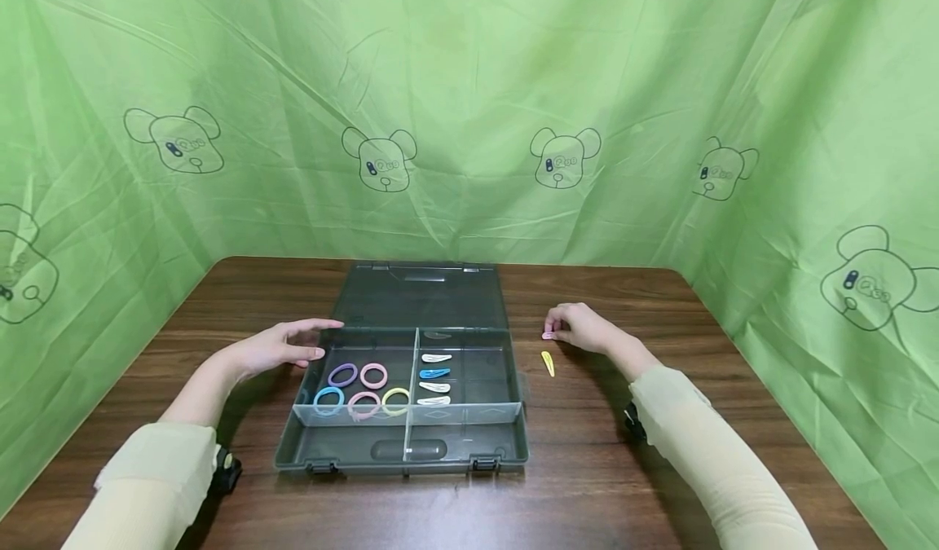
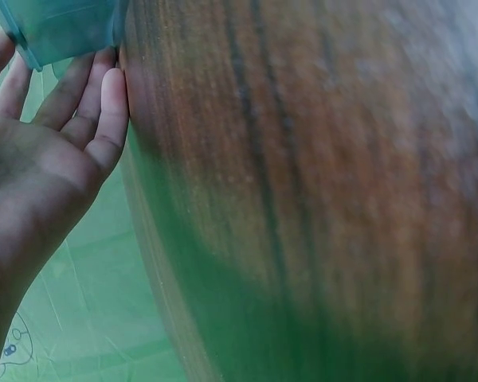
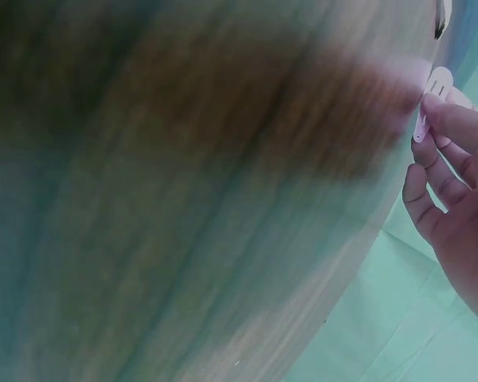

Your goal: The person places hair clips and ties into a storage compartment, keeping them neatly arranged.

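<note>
My right hand point(image 1: 582, 327) pinches a pink hair clip point(image 3: 438, 86) between thumb and fingers, just above the table right of the box. Nearer me, a yellow hair clip point(image 1: 548, 363) lies on the wood. The dark see-through divided box point(image 1: 402, 466) has its lid point(image 1: 429, 296) folded back. Several ring hair ties, among them a purple one point(image 1: 342, 375) and a blue one point(image 1: 328, 401), lie in its left compartment. A blue hair clip point(image 1: 434, 373) and several pale ones are lined up in the right compartment. My left hand point(image 1: 267, 348), fingers loosely extended, touches the box's left side.
The wooden table point(image 1: 587, 485) extends around the box. Green cloth point(image 1: 469, 61) printed with bear heads hangs behind and at both sides. Two front compartments of the box lie beyond a clear divider point(image 1: 469, 413).
</note>
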The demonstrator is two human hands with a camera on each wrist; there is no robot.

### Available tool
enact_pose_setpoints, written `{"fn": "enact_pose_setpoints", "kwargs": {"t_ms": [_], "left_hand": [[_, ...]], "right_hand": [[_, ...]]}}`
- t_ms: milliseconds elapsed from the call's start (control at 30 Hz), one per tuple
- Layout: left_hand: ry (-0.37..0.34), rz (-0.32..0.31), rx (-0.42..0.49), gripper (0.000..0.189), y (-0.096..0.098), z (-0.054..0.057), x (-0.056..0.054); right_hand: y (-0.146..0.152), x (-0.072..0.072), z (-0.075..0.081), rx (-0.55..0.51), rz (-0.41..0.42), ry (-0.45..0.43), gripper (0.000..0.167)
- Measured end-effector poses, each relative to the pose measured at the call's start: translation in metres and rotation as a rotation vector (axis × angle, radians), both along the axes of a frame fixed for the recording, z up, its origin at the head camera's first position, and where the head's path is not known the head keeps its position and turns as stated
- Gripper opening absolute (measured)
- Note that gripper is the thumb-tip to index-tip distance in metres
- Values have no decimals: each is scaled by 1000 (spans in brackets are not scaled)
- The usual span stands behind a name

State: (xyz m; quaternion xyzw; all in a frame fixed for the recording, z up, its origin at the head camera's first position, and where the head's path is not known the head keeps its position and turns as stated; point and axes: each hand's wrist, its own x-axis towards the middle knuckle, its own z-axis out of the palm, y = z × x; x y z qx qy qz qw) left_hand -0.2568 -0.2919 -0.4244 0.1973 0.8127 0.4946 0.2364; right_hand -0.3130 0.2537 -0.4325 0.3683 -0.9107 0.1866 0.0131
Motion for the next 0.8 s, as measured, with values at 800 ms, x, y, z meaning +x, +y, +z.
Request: {"fn": "enact_pose_setpoints", "kwargs": {"t_ms": [800], "left_hand": [[2,10,-18,54,0,0,0]], "right_hand": [[-27,30,48,-67,-53,-89,6]]}}
